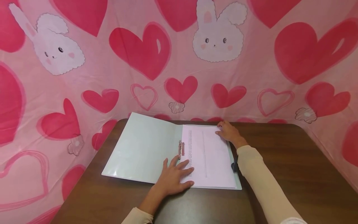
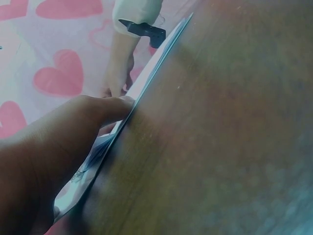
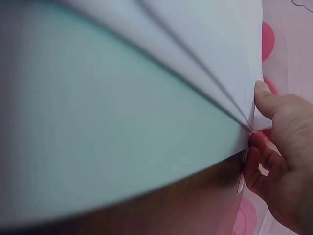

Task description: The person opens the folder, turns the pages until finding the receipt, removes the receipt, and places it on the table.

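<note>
A pale green file folder (image 1: 142, 149) lies spread on the table, its bare cover to the left. White printed sheets (image 1: 219, 158) fill its right side, beside a metal binder clip mechanism (image 1: 180, 148) at the spine. My left hand (image 1: 172, 178) rests with fingers spread on the sheets' lower left part and the spine, partly covering the mechanism's lower end. At the far right corner, my right hand (image 1: 230, 132) pinches the sheets. In the right wrist view, the thumb (image 3: 266, 100) is on the sheets' face and curled fingers are behind; the sheets (image 3: 215, 34) gape from the folder.
The brown wooden table (image 1: 291, 161) extends right of the folder and in front of it. A pink cloth with hearts and rabbits (image 1: 218, 40) hangs behind the table and along its sides. A dark wrist device (image 1: 234, 166) sits at the right sleeve.
</note>
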`<state>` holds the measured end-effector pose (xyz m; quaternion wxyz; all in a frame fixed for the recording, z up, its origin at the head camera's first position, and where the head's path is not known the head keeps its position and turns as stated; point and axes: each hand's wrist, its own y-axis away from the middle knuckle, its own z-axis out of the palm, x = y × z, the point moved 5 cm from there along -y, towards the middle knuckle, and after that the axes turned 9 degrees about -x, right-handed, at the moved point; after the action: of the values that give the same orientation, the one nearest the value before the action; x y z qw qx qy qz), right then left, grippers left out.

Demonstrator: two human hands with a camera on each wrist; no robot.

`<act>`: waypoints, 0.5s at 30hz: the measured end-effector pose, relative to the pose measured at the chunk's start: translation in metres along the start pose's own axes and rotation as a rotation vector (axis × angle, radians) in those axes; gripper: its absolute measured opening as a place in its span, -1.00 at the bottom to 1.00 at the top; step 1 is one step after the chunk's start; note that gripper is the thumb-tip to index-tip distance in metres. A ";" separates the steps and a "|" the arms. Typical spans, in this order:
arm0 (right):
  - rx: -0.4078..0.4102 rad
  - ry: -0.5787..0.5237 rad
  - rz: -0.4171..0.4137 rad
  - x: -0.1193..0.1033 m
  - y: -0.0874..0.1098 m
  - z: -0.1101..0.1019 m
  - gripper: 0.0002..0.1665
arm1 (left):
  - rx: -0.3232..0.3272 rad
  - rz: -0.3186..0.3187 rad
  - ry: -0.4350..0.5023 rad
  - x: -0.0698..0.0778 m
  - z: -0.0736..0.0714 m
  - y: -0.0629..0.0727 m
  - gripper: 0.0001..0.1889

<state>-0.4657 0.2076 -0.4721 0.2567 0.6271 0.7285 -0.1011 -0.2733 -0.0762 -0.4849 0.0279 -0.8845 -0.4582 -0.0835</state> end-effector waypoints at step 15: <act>0.040 -0.013 -0.038 -0.002 -0.001 0.003 -0.72 | -0.007 -0.005 0.015 -0.001 0.000 0.001 -0.40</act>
<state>-0.4655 0.2045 -0.4737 0.2468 0.6174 0.7365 -0.1244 -0.2729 -0.0772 -0.4851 0.0283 -0.8828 -0.4598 -0.0919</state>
